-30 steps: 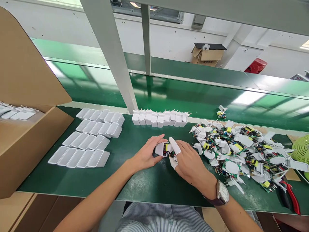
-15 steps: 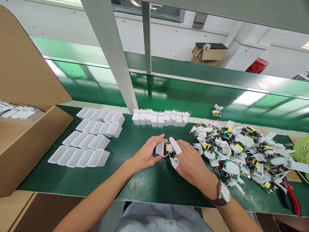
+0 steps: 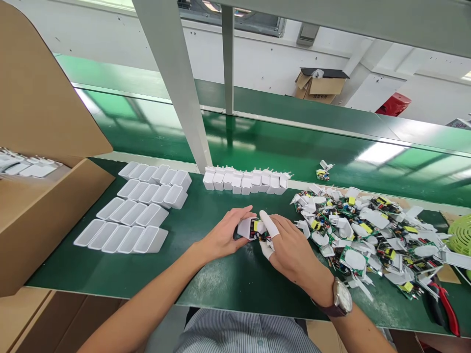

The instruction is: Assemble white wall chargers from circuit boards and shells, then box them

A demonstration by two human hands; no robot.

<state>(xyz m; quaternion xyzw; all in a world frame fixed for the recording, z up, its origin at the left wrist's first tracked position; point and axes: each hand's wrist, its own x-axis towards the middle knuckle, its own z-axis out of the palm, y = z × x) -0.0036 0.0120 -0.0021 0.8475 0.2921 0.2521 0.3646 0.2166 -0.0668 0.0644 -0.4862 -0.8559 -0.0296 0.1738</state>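
My left hand (image 3: 228,229) is closed around a white plastic adapter housing (image 3: 244,228), held on its side just above the green bench. My right hand (image 3: 283,240), with white finger cots on thumb and forefinger, grips a small circuit board (image 3: 256,227) with a yellow-wrapped transformer. The board sits partly inside the housing's open end; how deep it goes is hidden. Beyond my hands stands a row of white adapters (image 3: 246,182) with pins on top. To the left lie several rows of open white housings (image 3: 119,238).
A heap of circuit boards with white covers (image 3: 362,230) spreads over the right side. Red-and-black pliers (image 3: 446,311) and a green basket (image 3: 459,233) are at the far right. An open cardboard box (image 3: 55,220) stands left. One board (image 3: 323,174) is near the back ledge.
The view has shifted slightly. Both hands keep nearly the same hold on the housing and the circuit board, with little visible movement between them.
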